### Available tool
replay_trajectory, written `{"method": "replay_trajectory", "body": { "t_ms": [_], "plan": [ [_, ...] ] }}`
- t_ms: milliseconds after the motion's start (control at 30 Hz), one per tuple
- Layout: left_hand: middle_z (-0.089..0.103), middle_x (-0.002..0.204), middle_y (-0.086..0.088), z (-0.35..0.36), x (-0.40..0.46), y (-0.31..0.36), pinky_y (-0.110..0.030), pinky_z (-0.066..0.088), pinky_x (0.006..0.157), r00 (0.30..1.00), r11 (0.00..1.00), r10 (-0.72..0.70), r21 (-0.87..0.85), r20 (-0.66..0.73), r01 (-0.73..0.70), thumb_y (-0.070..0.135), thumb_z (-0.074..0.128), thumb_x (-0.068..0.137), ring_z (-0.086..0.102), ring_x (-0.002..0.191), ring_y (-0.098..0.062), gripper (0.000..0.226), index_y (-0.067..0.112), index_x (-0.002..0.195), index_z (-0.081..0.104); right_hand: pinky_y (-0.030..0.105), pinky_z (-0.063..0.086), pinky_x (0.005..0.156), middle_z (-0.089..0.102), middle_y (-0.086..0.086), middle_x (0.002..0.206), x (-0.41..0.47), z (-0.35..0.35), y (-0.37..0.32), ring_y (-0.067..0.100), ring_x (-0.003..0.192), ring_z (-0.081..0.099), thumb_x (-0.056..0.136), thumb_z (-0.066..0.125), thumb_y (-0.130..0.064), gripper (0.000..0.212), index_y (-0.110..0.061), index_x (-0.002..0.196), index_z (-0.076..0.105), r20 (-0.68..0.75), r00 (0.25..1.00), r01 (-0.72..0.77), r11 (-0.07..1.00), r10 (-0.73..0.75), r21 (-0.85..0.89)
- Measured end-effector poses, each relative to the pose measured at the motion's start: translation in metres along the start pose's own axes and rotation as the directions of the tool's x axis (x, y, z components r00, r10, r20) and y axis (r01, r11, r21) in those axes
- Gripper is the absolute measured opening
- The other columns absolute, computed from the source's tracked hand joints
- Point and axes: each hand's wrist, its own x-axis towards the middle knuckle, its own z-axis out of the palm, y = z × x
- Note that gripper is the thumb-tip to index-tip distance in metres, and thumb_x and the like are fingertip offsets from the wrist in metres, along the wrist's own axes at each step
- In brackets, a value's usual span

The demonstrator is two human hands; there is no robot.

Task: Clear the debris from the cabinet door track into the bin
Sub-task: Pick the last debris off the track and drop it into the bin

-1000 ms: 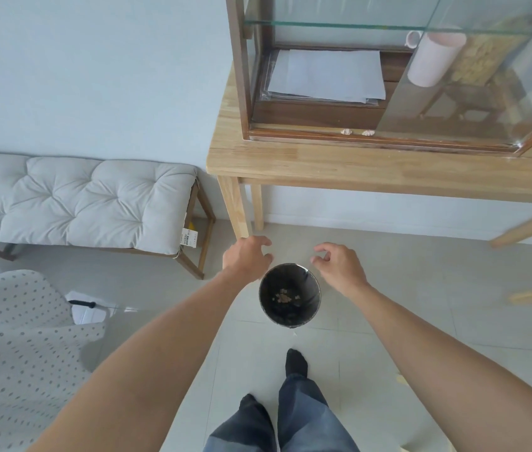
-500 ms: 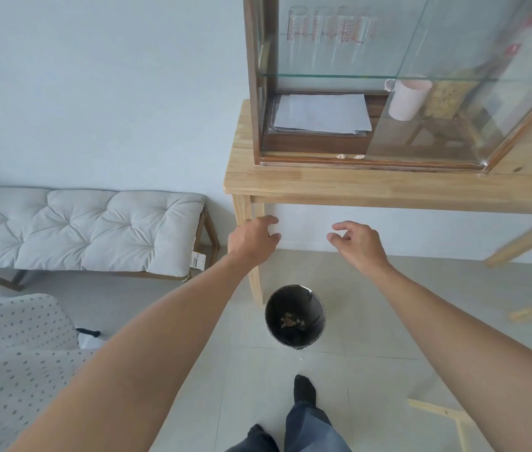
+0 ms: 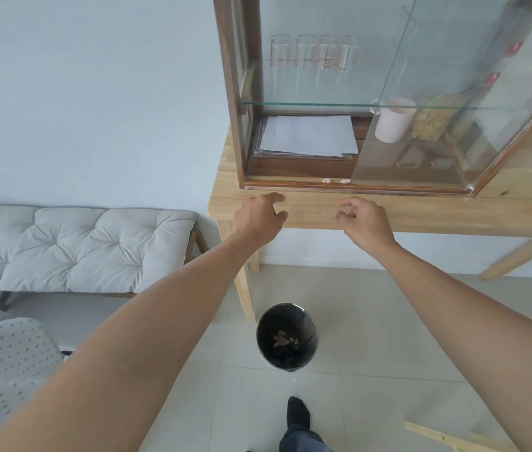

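Note:
Two small pale bits of debris (image 3: 335,181) lie in the cabinet door track (image 3: 290,184), just left of the sliding glass door's edge. The dark round bin (image 3: 287,337) stands on the floor below the table, with brown scraps at its bottom. My left hand (image 3: 259,216) hovers at the table's front edge, below the track's left end, fingers loosely curled and holding nothing. My right hand (image 3: 364,220) is level with it, a little below and right of the debris, fingers apart and curled, also holding nothing.
The glass cabinet (image 3: 388,102) sits on a light wooden table (image 3: 421,210); inside are stacked papers, a pink mug and several glasses. A cushioned grey bench (image 3: 72,246) stands at the left, and a dotted fabric (image 3: 0,363) lies at the lower left. My socked foot (image 3: 298,412) is behind the bin.
Both hands have risen from beside the bin's rim to the table's front edge, near the track. The camera has tilted up, so the bin now sits lower in view.

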Motion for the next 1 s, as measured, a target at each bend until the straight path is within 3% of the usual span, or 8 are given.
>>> {"method": "replay_trajectory", "body": {
  "t_ms": [133,233,333,400,467,567,767,1000],
  "plan": [
    [0.074,0.092,0.010,0.013,0.024,0.015,-0.033,0.055,0.076,1.000,1.000,0.004,-0.018,-0.003,-0.004,0.040,0.065,0.100,0.069,0.100,-0.021,0.040,0.035,0.140,0.063,0.042,0.059,0.081,0.067,-0.005,0.076,0.028,-0.006,-0.001,0.022,0.077,0.067,0.095,0.070,-0.034,0.031,-0.022,0.123,0.075,-0.013,0.999,0.036,0.999,-0.037,-0.024],
    [0.075,0.092,0.009,0.020,0.043,0.030,-0.033,0.052,0.078,1.000,1.000,0.006,-0.019,-0.002,-0.006,0.040,0.065,0.100,0.069,0.101,-0.023,0.041,0.035,0.140,0.063,0.042,0.059,0.086,0.073,-0.002,0.092,0.049,-0.009,-0.004,0.024,0.092,0.071,0.096,0.070,-0.037,0.034,-0.024,0.128,0.074,-0.008,0.999,0.046,0.999,-0.046,-0.021],
    [0.075,0.093,0.008,0.027,0.059,0.044,-0.039,0.057,0.085,1.000,1.000,0.022,-0.015,-0.004,-0.022,0.040,0.065,0.099,0.069,0.104,-0.024,0.040,0.036,0.140,0.064,0.043,0.058,0.083,0.063,-0.009,0.076,0.066,-0.010,-0.007,0.028,0.089,0.070,0.098,0.067,-0.037,0.037,-0.023,0.132,0.072,0.003,0.998,0.069,0.995,-0.069,-0.069],
    [0.075,0.095,0.008,0.033,0.068,0.052,-0.040,0.057,0.086,0.999,0.999,0.039,-0.024,-0.011,-0.040,0.040,0.066,0.099,0.068,0.105,-0.024,0.040,0.038,0.139,0.064,0.043,0.057,0.084,0.067,-0.006,0.075,0.074,-0.009,-0.008,0.032,0.093,0.071,0.100,0.064,-0.033,0.040,-0.021,0.137,0.070,-0.006,0.994,0.108,0.985,-0.110,-0.138],
    [0.075,0.097,0.007,0.040,0.075,0.059,-0.041,0.057,0.085,0.999,0.998,0.053,-0.026,-0.008,-0.053,0.040,0.066,0.099,0.069,0.105,-0.025,0.042,0.039,0.141,0.062,0.044,0.057,0.088,0.079,0.007,0.094,0.080,-0.009,-0.007,0.038,0.105,0.070,0.103,0.058,-0.030,0.043,-0.020,0.144,0.066,-0.017,0.989,0.136,0.962,-0.144,-0.236],
    [0.077,0.103,0.005,0.051,0.082,0.066,-0.041,0.058,0.085,0.997,0.997,0.076,-0.021,-0.017,-0.076,0.040,0.064,0.099,0.069,0.108,-0.026,0.044,0.039,0.143,0.061,0.047,0.057,0.088,0.078,0.017,0.116,0.083,-0.008,-0.005,0.043,0.113,0.069,0.105,0.053,-0.029,0.043,-0.021,0.146,0.064,-0.020,0.985,0.151,0.905,-0.173,-0.399],
    [0.080,0.105,0.003,0.065,0.091,0.074,-0.038,0.054,0.078,0.992,0.994,0.110,-0.021,-0.058,-0.111,0.042,0.059,0.101,0.070,0.107,-0.030,0.035,0.039,0.134,0.069,0.041,0.044,0.062,0.075,0.020,0.086,0.082,-0.007,0.002,0.046,0.083,0.073,0.106,0.052,-0.026,0.025,-0.015,0.115,0.072,-0.043,0.960,0.202,0.788,-0.277,-0.581],
    [0.077,0.092,0.007,0.064,0.091,0.075,-0.033,0.051,0.069,0.990,0.991,0.110,-0.070,-0.090,-0.116,0.037,0.065,0.099,0.070,0.093,-0.025,0.017,0.034,0.110,0.077,0.037,0.037,0.059,0.076,0.014,0.080,0.080,-0.012,0.005,0.044,0.076,0.072,0.103,0.055,-0.023,0.018,-0.020,0.111,0.071,-0.040,0.949,0.231,0.776,-0.313,-0.587]
  ]
}}
